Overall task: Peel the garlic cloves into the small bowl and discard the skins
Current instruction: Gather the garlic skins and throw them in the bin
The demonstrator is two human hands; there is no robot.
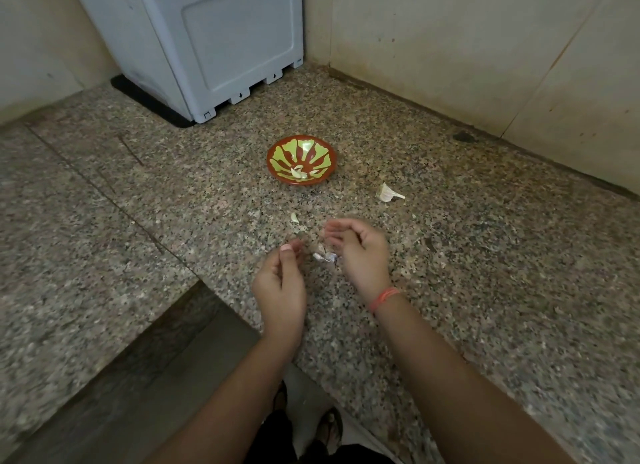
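Note:
A small red bowl [277,152] with a green flower pattern sits on the speckled stone counter and holds peeled garlic cloves [298,173]. A partly unpeeled garlic piece [387,193] lies to the bowl's right. One small clove [294,217] lies between the bowl and my hands. My left hand [281,285] has its thumb pressed against curled fingers; anything pinched there is hidden. My right hand [358,255], with an orange thread at the wrist, hovers with fingers loosely curled and nothing in them. A white scrap of garlic skin [325,257] lies between the two hands.
A grey plastic appliance [214,44] stands at the back left corner of the counter [485,255]. Tiled walls [485,48] close off the back and right. The counter's front edge drops to the floor, where my sandalled feet [329,429] show.

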